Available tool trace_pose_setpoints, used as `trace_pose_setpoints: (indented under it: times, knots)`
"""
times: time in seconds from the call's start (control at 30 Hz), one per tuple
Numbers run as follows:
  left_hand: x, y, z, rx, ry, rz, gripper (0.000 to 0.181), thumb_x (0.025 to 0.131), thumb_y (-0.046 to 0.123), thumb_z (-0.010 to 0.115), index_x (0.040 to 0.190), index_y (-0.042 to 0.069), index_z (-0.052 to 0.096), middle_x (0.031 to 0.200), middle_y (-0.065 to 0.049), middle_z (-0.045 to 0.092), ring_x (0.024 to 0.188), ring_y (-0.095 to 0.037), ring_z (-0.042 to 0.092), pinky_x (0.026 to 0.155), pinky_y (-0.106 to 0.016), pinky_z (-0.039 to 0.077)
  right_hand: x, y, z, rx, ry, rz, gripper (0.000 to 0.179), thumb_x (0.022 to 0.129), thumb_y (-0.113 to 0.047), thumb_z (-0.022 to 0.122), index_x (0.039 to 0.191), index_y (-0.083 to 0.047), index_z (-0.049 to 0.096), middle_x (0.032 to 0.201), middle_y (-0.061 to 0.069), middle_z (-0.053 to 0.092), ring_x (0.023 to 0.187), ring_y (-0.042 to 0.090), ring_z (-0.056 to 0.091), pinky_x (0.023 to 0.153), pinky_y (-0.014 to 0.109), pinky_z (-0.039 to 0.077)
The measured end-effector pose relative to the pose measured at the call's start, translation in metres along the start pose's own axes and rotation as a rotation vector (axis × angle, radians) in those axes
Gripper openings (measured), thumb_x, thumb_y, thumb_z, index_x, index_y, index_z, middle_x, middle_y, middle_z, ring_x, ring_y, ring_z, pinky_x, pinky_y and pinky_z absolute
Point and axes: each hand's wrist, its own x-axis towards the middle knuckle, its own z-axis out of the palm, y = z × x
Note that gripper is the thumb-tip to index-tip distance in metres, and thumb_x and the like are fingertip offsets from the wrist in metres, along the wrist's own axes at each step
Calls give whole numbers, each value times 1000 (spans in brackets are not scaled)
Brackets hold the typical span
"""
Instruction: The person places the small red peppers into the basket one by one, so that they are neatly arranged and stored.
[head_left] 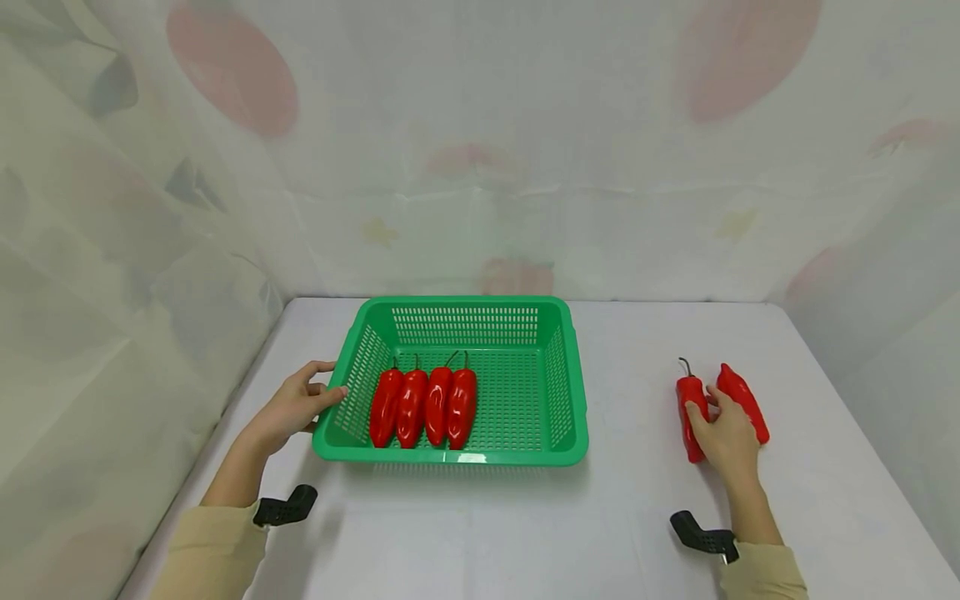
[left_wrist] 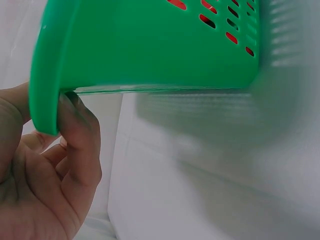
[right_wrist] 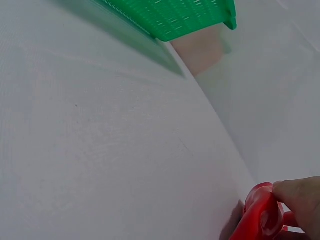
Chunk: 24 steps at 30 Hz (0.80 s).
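My left hand (head_left: 288,410) grips the left rim of a green plastic basket (head_left: 517,458). Thumb and fingers hold that rim from both sides in the left wrist view, with fingers (left_wrist: 82,145) curled under its lip. Inside the basket, several red chili peppers (head_left: 411,408) lie side by side in its left half, stems pointing away from me. Over at the right, my right hand (head_left: 729,440) pinches another red chili pepper (head_left: 692,421) between thumb and fingers. A further red pepper (head_left: 746,404) lies just right of that hand, partly behind it.
Everything stands on a white-covered table (head_left: 465,533). Patterned cloth (head_left: 480,167) hangs along the back, and more cloth (head_left: 112,333) closes off the left side. Both wrists carry a small black camera mount (head_left: 288,507).
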Motion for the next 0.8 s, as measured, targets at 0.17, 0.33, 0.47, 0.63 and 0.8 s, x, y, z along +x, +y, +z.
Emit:
trace_pose_setpoints:
  times: [0.17, 0.33, 0.47, 0.63, 0.8]
  knots:
    - [1, -1, 1, 3, 2, -11, 65, 92, 30, 57, 141, 5, 23, 102, -21, 59, 77, -23, 66, 67, -37, 55, 0, -1, -2, -26, -51, 19, 59, 89, -24, 54, 135, 9, 36, 121, 31, 48, 104, 44, 47, 80, 55, 47]
    - [2, -2, 1, 1, -7, 1, 64, 92, 30, 57, 140, 4, 23, 101, -21, 60, 76, -24, 66, 66, -38, 55, 1, -2, -3, -46, -116, 56, 63, 89, -28, 54, 136, 9, 33, 122, 33, 43, 109, 46, 42, 79, 57, 47]
    - [3, -2, 0, 4, -4, 2, 65, 91, 31, 58, 140, 5, 24, 101, -21, 60, 76, -23, 66, 66, -38, 55, 4, -2, -4, -55, -150, 64, 66, 89, -31, 54, 136, 9, 32, 120, 34, 41, 109, 48, 39, 78, 58, 47]
    - [3, -3, -1, 8, -7, 11, 64, 92, 29, 57, 140, 5, 24, 100, -21, 60, 76, -24, 66, 66, -38, 55, 6, 0, -5, -58, -186, 55, 69, 88, -35, 55, 135, 8, 30, 118, 34, 44, 105, 48, 42, 73, 55, 51]
    - [2, -3, -1, 4, -6, 4, 63, 92, 29, 57, 140, 5, 24, 99, -20, 60, 76, -25, 66, 66, -38, 55, 7, 1, -6, -48, -211, 66, 69, 89, -37, 54, 136, 7, 29, 123, 36, 43, 107, 49, 43, 72, 54, 51]
